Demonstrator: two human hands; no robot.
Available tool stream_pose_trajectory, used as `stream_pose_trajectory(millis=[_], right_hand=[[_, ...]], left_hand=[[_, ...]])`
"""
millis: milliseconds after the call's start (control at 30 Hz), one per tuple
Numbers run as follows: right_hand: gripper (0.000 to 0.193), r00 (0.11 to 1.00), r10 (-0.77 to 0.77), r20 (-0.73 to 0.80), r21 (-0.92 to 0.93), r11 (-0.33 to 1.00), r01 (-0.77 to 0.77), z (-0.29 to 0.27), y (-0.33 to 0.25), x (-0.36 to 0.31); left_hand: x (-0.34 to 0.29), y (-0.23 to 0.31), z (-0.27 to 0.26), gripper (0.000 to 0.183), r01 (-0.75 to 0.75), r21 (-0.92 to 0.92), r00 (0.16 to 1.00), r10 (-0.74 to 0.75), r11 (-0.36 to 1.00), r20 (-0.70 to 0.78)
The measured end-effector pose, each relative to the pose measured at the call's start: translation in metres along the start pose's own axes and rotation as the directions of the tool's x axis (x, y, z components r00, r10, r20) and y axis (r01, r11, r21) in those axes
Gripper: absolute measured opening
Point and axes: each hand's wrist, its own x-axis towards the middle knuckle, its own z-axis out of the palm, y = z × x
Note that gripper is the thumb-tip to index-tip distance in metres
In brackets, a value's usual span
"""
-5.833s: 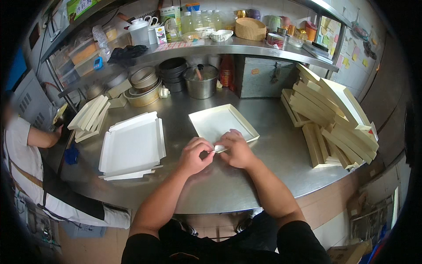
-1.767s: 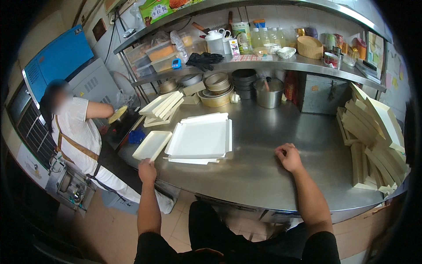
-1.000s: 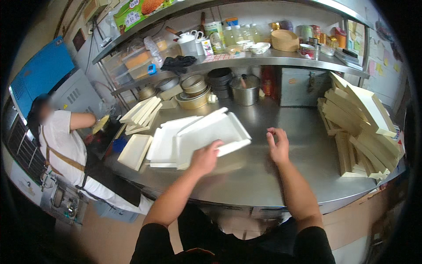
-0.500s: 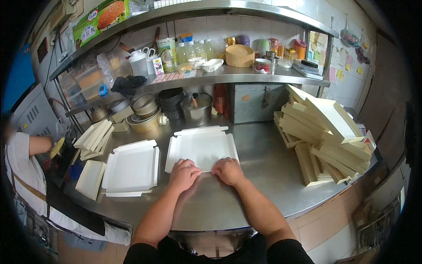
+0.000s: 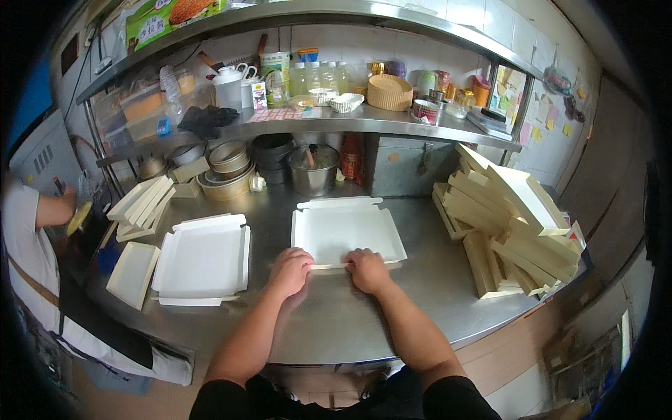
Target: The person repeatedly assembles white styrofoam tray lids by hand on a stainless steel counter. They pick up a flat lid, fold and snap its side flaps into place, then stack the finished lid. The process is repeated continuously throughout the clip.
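Observation:
A partly folded white cardboard box (image 5: 346, 231) lies on the steel worktop in front of me, its far flap lying outward. My left hand (image 5: 291, 270) has its fingers curled over the near edge, close to the near left corner. Along the same edge, nearer its middle, my right hand (image 5: 367, 271) pinches the folded rim. A strip of upright near wall shows between the two hands. The thumbs are mostly hidden. To the left lies a second white cardboard box (image 5: 203, 259), part-folded, with no hand on it.
Folded cardboard boxes (image 5: 507, 224) are heaped at the right. A smaller tray-like box (image 5: 133, 275) and several stacked ones (image 5: 143, 203) stand at the left. Pots (image 5: 313, 171) and a grey metal case (image 5: 406, 168) line the back under a shelf (image 5: 329, 124). A co-worker (image 5: 42, 231) stands far left.
The box in front of me has shifted right and its near wall now stands up between my hands. My hands are slightly farther apart. The view has turned slightly.

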Motion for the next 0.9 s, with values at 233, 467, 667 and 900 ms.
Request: stream_pose_trajectory(millis=[233,467,667,900], right_hand=[[0.017,0.996,-0.084,0.018,0.009,0.996,0.084,0.006,-0.007,-0.005],[0.017,0.978,-0.209,-0.02,0.089,0.974,0.21,0.009,-0.014,-0.008],[0.016,0.989,-0.124,-0.078,0.089,0.987,0.131,0.009,-0.004,-0.006],[0.016,0.964,-0.264,-0.022,0.331,0.908,0.256,0.01,0.018,-0.001]], left_hand=[[0.009,-0.014,-0.007,0.018,-0.002,-0.302,0.977,0.067,0.953,0.203],[0.007,-0.001,0.016,0.025,0.015,-0.052,0.999,-0.016,0.999,-0.037],[0.004,-0.006,0.019,0.021,-0.188,-0.153,0.982,0.183,0.97,-0.044],[-0.003,0.032,0.005,0.025,0.041,-0.304,0.998,-0.024,0.952,0.061]])
